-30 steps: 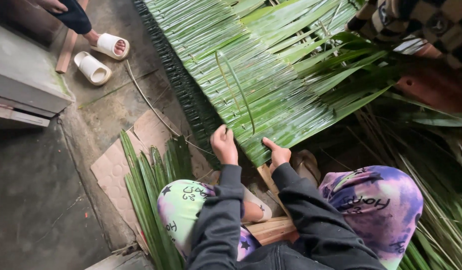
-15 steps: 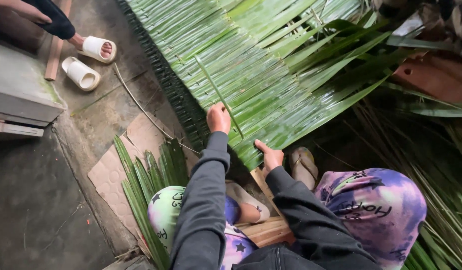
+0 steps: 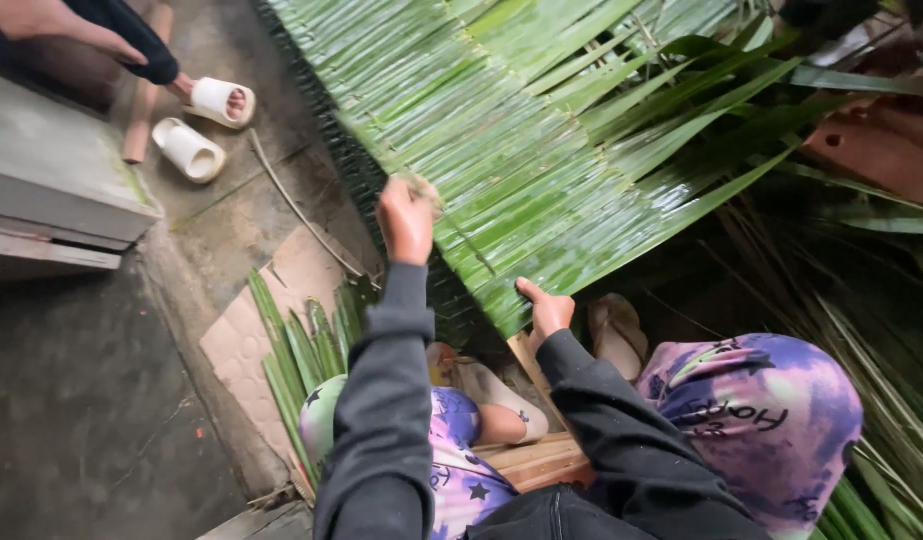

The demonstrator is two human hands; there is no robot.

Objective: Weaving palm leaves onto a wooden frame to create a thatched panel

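While the left hand (image 3: 407, 218) is closed in a fist around a thin green strip, too blurred to follow, at the near edge of the woven palm-leaf mat (image 3: 502, 150), the right hand (image 3: 549, 310) lies flat with its thumb out, pressing the mat's lower corner, likely to keep the leaves from shifting. Below the fist, loose palm leaves (image 3: 302, 350) lie on cardboard (image 3: 244, 335), within reach. Beyond them, another person's foot wears a white sandal (image 3: 218, 100).
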